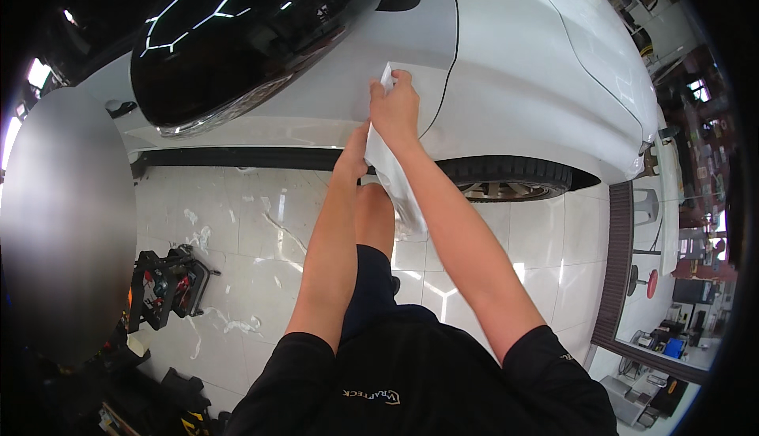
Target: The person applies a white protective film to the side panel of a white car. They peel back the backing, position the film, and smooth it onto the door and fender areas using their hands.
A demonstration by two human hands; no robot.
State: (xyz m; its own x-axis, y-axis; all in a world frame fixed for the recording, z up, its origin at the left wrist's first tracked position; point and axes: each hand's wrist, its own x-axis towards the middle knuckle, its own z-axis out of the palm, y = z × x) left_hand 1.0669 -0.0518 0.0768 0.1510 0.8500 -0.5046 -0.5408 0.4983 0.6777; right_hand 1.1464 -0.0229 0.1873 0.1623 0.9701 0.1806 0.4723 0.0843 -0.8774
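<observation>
A white car's front door fills the space in front of me, with a glossy black side mirror at its upper left. My right hand is up against the panel, its fingers closed on the top of a thin white film sheet. Just below and to the left, my left hand is closed at the left edge of the same sheet; its fingertips are partly hidden. The sheet hangs down between my forearms, crumpled towards its lower end. A dark seam runs down the panel right of my hands.
A front wheel sits under the fender on the right. Scraps of white film litter the tiled floor. A black tool cart stands lower left, beside a blurred grey oval. A cluttered shelf lines the right.
</observation>
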